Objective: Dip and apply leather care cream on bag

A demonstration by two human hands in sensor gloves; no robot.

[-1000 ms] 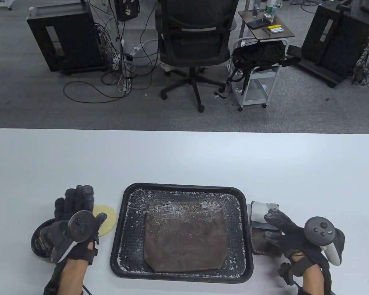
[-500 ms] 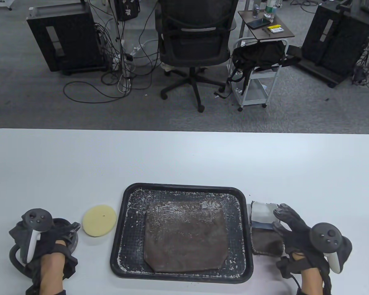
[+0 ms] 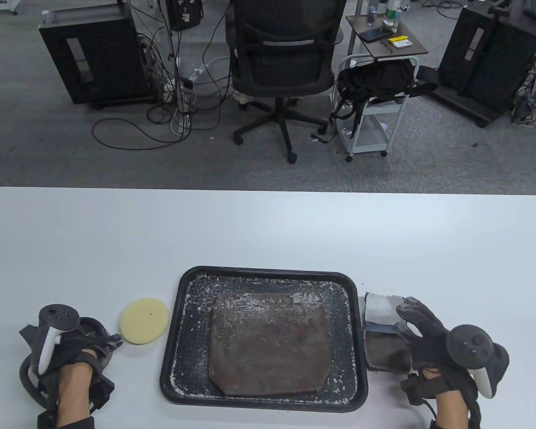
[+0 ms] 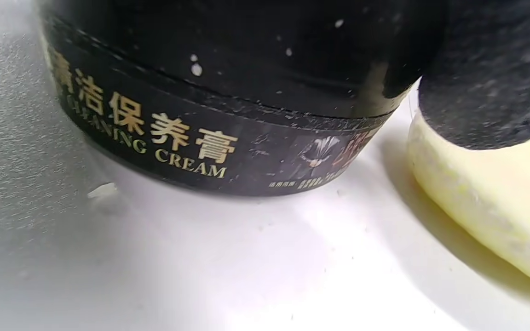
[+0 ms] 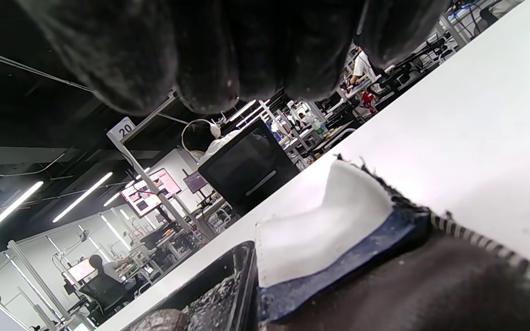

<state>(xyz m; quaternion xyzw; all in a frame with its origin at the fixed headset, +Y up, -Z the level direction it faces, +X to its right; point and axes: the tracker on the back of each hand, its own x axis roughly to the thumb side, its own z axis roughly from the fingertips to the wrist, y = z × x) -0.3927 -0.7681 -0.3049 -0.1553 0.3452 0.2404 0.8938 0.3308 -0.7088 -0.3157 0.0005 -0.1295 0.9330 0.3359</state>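
A black jar of leather cream (image 3: 94,327) stands at the table's front left; its label reads CLEANING CREAM in the left wrist view (image 4: 210,92). My left hand (image 3: 99,345) wraps around the jar from the near side, with one finger (image 4: 490,78) against its right wall. A round yellow sponge (image 3: 144,320) lies just right of the jar, also in the left wrist view (image 4: 490,207). The brown leather bag (image 3: 270,344) lies flat in a black tray (image 3: 178,313). My right hand (image 3: 412,318) is spread open over folded cloths (image 3: 382,328).
The tray is speckled with white flakes. The cloth stack, right of the tray, shows white (image 5: 320,220), blue and dark brown layers (image 5: 430,294). The white table (image 3: 268,232) stretches bare behind the tray. An office chair and carts stand on the floor beyond.
My left hand drew back from beside the sponge and rolled over, settling around the jar. My right hand shifted slightly back and right over the cloths.
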